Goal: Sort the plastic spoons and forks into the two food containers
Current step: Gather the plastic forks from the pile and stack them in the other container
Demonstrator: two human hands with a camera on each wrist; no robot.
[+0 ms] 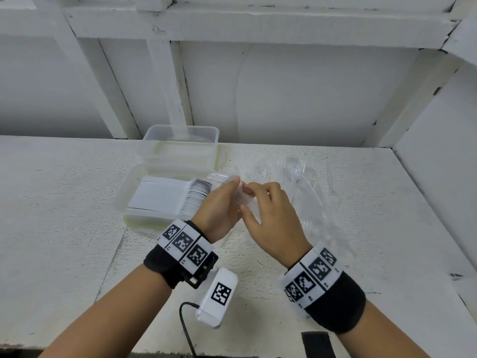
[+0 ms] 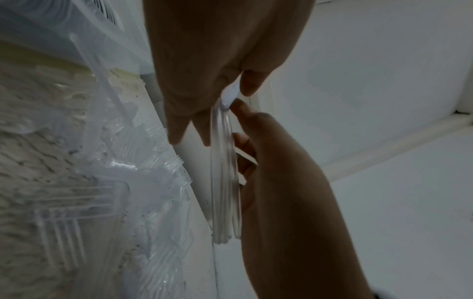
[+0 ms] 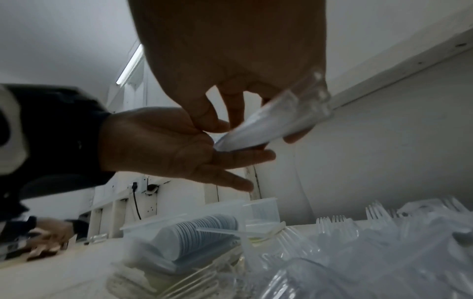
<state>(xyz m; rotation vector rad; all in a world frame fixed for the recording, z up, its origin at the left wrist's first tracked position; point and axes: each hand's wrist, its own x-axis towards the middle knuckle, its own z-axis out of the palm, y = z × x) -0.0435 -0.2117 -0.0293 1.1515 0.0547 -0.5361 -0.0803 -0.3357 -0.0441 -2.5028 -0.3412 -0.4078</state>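
Both hands, the left [image 1: 219, 202] and right [image 1: 271, 213], grip one bundle of clear cutlery [image 1: 238, 193] between them above the desk [image 1: 64, 202], with the spoon-filled container [image 1: 165, 197] just left and the loose forks [image 1: 304, 192] right.

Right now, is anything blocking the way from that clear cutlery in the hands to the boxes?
Nothing visible does. Both hands hold the clear cutlery bundle just right of the near container, already stacked with spoons; the far container stands open-topped behind.
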